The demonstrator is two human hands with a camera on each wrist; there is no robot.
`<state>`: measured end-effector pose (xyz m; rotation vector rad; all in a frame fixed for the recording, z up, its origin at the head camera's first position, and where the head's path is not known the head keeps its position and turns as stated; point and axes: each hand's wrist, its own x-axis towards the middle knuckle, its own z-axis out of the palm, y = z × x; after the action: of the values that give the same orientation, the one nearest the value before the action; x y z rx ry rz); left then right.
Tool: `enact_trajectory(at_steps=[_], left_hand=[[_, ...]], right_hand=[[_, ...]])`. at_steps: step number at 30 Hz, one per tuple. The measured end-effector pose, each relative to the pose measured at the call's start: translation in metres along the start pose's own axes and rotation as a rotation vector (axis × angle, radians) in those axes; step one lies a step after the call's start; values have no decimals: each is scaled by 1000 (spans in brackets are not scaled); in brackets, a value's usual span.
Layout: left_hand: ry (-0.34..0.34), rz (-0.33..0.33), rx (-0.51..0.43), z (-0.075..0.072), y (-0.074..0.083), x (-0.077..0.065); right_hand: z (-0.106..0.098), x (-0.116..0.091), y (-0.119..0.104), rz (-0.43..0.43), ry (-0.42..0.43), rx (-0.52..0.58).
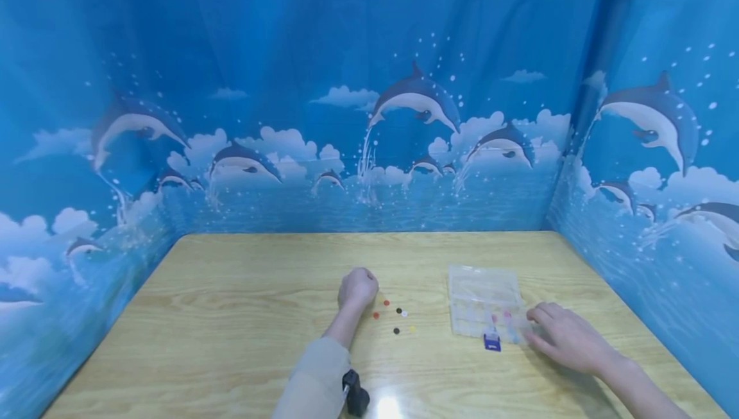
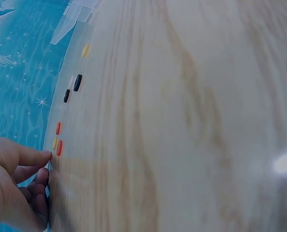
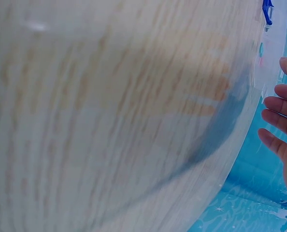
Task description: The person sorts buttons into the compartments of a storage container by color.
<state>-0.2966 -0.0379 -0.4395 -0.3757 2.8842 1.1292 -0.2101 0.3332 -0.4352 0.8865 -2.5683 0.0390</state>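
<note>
I see the table (image 1: 231, 290) as smooth wood grain, glossy enough to glare at its near side. To me, the box (image 1: 484, 285) on the right looks like clear, shiny plastic, its blue clip (image 1: 492, 343) and the small discs (image 1: 396, 330) smooth plastic. The far backdrop (image 1: 288, 34) resembles creased cloth; the left sleeve (image 1: 316, 374), matt fabric.

2 red discs (image 1: 376, 315), 2 black discs (image 1: 396, 330), 2 yellow discs (image 2: 86, 50), 1 white disc (image 1: 405, 314), 1 clear box (image 1: 485, 287), 1 left hand (image 1: 358, 287), 1 right hand (image 1: 568, 339).
</note>
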Motion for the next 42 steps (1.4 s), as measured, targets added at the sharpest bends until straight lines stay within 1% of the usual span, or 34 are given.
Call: enact_trajectory(at_steps=[5, 9, 14, 19, 24, 29, 35, 42], left_hand=[[10, 6, 3, 1, -1, 0], [2, -1, -9, 1, -1, 0], [-24, 5, -41, 0, -3, 1], [-54, 8, -72, -2, -4, 3], [-84, -4, -92, -4, -5, 4], [-96, -25, -135, -7, -4, 4], [-88, -41, -187, -7, -3, 5], [-84, -12, -284, -8, -4, 7]], right_hand=[[0, 0, -1, 2, 0, -1], [0, 0, -1, 2, -1, -2], [0, -1, -1, 7, -9, -2], [1, -1, 0, -3, 7, -6], [1, -1, 0, -6, 6, -5], [0, 0, 0, -7, 0, -1], [0, 1, 0, -3, -10, -2], [0, 3, -1, 9, -29, 4]])
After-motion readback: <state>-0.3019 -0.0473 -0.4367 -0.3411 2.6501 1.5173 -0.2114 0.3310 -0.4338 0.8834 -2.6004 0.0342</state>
